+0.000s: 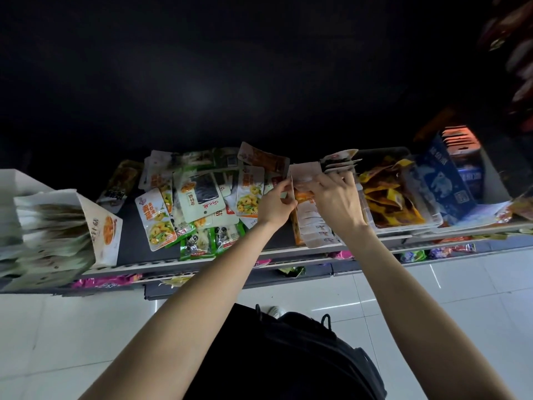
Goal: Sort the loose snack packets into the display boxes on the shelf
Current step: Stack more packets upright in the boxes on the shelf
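1. Left hand (275,204), centre of frame: fingers and thumb pinch the near edge of a pale packet (305,174) held upright above the shelf (135,243).
2. Right hand (336,197), just right of it: fingers curled over the same packet and a fanned bunch of packets (340,160) that sticks out past the fingertips toward upper right.
3. Both forearms reach up from the bottom of the frame, wrists close together, backs of hands to camera.
4. Directly under the hands: a display box with a row of pale packets (313,226) standing on edge.
5. Doing it well, my read: square the held packets edge to edge, same face forward, then slide them into the row without knocking the standing ones.
6. Left of centre: loose pile of mixed packets (202,197) lying flat on the shelf, unsorted.
7. Right: clear tray of yellow-orange packets (389,197); blue box (441,180) beyond it.
8. Far left: white box (101,226) packed full.
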`<state>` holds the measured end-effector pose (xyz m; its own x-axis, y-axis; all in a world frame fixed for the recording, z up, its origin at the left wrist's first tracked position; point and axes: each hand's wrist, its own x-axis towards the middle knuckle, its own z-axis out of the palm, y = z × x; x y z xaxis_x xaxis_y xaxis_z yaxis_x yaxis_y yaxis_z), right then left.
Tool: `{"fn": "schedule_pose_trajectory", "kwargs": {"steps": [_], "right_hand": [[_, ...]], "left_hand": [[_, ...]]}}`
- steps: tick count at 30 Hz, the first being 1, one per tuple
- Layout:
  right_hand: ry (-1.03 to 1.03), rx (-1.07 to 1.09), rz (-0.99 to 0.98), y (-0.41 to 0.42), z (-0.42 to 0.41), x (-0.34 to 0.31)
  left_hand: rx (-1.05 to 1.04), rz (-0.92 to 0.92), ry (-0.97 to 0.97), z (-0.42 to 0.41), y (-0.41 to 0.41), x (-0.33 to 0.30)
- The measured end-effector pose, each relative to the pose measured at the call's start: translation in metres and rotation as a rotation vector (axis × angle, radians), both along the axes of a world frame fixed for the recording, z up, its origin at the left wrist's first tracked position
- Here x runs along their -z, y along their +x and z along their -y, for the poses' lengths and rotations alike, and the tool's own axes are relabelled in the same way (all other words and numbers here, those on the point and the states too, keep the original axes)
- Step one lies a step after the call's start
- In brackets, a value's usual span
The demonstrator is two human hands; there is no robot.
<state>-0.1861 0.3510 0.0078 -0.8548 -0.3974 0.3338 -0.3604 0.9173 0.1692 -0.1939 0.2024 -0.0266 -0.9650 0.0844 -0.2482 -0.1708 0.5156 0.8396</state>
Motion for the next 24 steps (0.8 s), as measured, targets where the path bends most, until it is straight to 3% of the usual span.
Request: {"fn": "schedule_pose_trajectory", "kwargs": {"steps": [8, 12, 14, 17, 19, 22, 24], "right_hand": [[-0.088, 0.058, 0.037, 0.006, 0.008, 0.004], [-0.259, 0.084, 0.041, 0.024, 0.013, 0.002], [-0.387, -0.003, 0.02, 0.035, 0.031, -0.002], [-0.486, -0.143, 0.114, 0.041, 0.08, 0.009], [-0.419, -0.169, 0.273, 0.037, 0.116, 0.027], [-0.218, -0.137, 0.642, 0.029, 0.157, 0.049], [-0.117, -0.112, 0.748, 0.023, 0.175, 0.06]], "left_hand": [[0.056, -0.05, 0.068, 0.025, 0.012, -0.016], [-0.157, -0.275, -0.027, 0.089, 0.034, -0.008], [-0.315, -0.346, -0.183, 0.134, 0.046, 0.005], [-0.463, -0.179, -0.505, 0.199, 0.055, 0.039], [-0.443, -0.003, -0.684, 0.228, 0.058, 0.057], [-0.386, 0.164, -0.784, 0.242, 0.057, 0.066], [-0.381, 0.213, -0.743, 0.241, 0.052, 0.064]]}}
